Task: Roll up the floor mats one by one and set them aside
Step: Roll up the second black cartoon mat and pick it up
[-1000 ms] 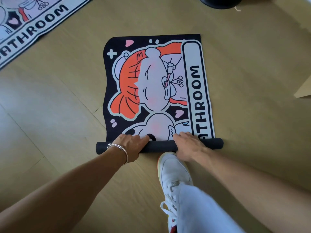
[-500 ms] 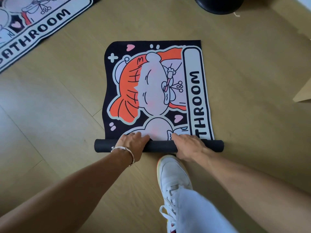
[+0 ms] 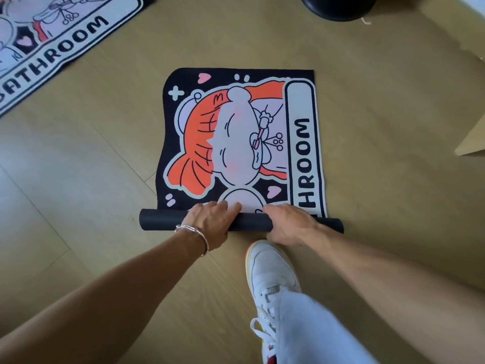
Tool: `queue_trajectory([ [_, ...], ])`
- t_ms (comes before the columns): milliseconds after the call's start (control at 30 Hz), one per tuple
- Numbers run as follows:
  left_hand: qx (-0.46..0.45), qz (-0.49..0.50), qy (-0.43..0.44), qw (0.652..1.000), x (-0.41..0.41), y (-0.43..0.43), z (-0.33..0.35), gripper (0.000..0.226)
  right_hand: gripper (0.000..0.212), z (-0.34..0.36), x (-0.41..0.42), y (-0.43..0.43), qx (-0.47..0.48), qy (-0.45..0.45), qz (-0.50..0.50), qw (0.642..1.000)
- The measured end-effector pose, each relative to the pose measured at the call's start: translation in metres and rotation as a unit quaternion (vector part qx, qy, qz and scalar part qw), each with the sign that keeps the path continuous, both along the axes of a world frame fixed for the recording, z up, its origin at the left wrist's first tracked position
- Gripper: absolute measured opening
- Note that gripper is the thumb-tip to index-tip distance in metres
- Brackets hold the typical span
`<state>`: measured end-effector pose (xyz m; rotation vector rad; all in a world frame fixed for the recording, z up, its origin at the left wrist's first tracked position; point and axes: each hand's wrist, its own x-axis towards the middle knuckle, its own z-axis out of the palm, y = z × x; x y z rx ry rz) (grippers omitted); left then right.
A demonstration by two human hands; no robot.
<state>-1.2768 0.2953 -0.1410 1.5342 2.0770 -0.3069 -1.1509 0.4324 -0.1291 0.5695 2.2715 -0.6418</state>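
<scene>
A black floor mat (image 3: 236,143) with an orange-haired cartoon figure and "BATHROOM" lettering lies on the wooden floor. Its near end is wound into a dark roll (image 3: 157,219) that runs left to right. My left hand (image 3: 210,222), with a silver bracelet at the wrist, holds the roll left of its middle, fingers over the top and thumb on the near side. My right hand (image 3: 288,222) holds it right of the middle in the same way. The lettering's first letters are hidden in the roll.
A second mat (image 3: 52,48) of the same design lies flat at the far left. A round black object (image 3: 338,6) stands at the top edge. A tan cardboard corner (image 3: 472,143) juts in at the right. My white shoe (image 3: 270,269) is just behind the roll.
Both hands have pushed the roll away from me over the mat. The roll is thicker, and more of the lettering and the lower figure is wound in.
</scene>
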Motion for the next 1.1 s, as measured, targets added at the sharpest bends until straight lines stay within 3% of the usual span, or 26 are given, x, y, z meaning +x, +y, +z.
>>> queue_trajectory([
  [167,-0.086,0.037,-0.042,0.995,-0.005,0.006,0.002,0.032,0.029,-0.003,0.002,-0.011,0.068,0.039,0.028,0.997],
  [300,-0.012,0.004,-0.021,1.0,0.004,-0.002,0.001,0.037,0.028,-0.003,0.0,-0.004,0.034,-0.007,0.007,0.999],
  [467,-0.08,0.022,-0.065,0.994,-0.003,0.007,0.006,0.03,0.027,-0.003,0.002,-0.016,0.07,0.056,0.035,0.995],
  [633,-0.024,-0.003,-0.039,0.999,0.009,-0.001,0.004,0.035,0.025,0.002,-0.003,-0.007,-0.003,-0.037,0.022,0.999],
  [800,-0.041,0.031,-0.026,0.998,0.003,0.004,0.006,0.031,0.03,-0.001,0.0,-0.017,0.052,0.047,0.037,0.997],
  [967,-0.006,0.005,-0.019,1.0,0.011,0.003,0.005,0.035,0.03,0.008,-0.01,-0.01,-0.015,-0.002,0.05,0.999],
  [1100,-0.041,0.022,-0.038,0.998,0.007,0.011,0.005,0.032,0.03,0.006,-0.009,-0.018,0.007,0.074,0.059,0.995],
])
